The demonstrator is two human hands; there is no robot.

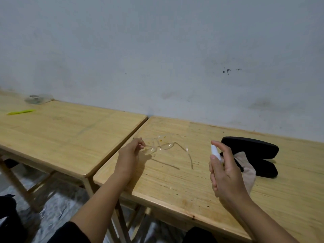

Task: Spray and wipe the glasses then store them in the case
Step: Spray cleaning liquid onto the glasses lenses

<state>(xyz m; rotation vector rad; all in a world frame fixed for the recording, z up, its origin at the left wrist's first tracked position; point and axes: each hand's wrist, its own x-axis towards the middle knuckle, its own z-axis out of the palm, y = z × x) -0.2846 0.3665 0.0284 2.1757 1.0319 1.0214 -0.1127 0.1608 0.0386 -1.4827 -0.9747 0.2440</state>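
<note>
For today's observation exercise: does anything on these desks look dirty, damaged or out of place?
Yes. The clear glasses, held by the left hand, carry yellowish-brown specks on the lenses, so they look soiled. The right wooden table shows dark specks and stains. The black case lies open on a beige cloth.

Dim, even indoor light, cool grey-blue cast on the wall [157, 50]; no lamp or window visible; soft weak shadows under the glasses [161, 146] and left hand [129, 153] on the table [175, 181]; no hard glare; wide-angle bowing at edges, table lines curved; left edge smeared, green pen [21, 112] blurred; overall slightly soft, compression blockiness on wall.
</note>
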